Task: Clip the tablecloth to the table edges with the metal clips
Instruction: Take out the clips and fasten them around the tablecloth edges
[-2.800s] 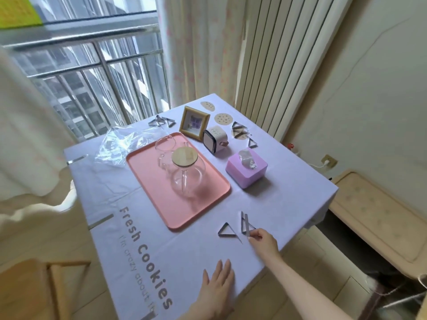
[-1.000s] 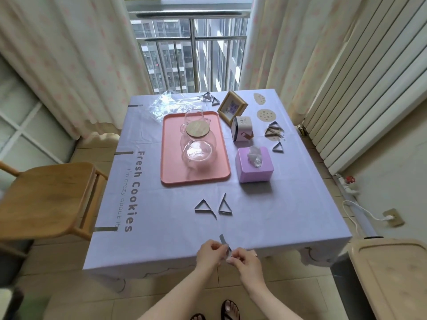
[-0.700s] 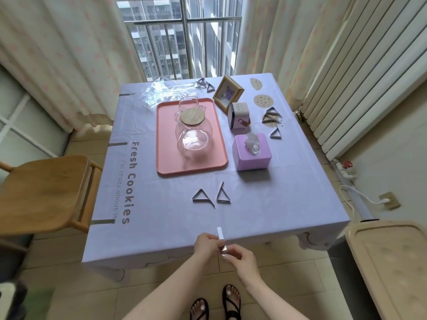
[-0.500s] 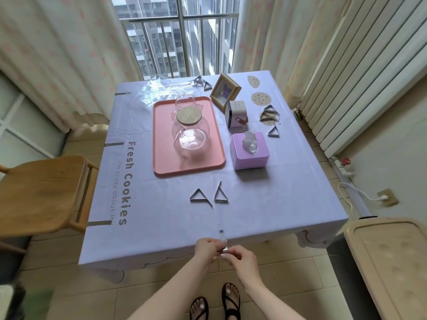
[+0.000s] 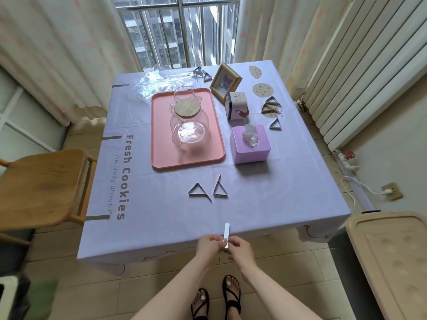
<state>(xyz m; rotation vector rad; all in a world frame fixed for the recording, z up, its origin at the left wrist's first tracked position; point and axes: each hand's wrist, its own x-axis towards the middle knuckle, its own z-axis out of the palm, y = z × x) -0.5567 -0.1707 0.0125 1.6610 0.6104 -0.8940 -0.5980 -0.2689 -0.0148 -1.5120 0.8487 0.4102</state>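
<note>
A lilac tablecloth (image 5: 161, 218) printed "Fresh Cookies" covers a square table. At the middle of the near edge both hands hold one metal clip (image 5: 226, 232); its top arm lies on the cloth and its lower part is hidden by my fingers. My left hand (image 5: 208, 244) pinches it from the left, my right hand (image 5: 240, 247) from the right. Two loose triangular clips (image 5: 199, 192) (image 5: 220, 189) lie on the cloth in front of them. Three clips (image 5: 98, 217) (image 5: 111, 137) (image 5: 120, 85) sit on the left edge.
A pink tray (image 5: 161, 144) bears a glass teapot (image 5: 189, 125). A purple tissue box (image 5: 250, 144), a white cube (image 5: 236, 108), a picture frame (image 5: 225, 82), a plastic bag (image 5: 161, 82) and more clips (image 5: 271, 107) (image 5: 203, 73) lie further back. Wooden chair (image 5: 41, 185) left, beige bin (image 5: 392, 262) right.
I went from the table's right side to its near edge with one clip from the cloth. Over the last second both hands kept hold of it there; the view rose slightly.
</note>
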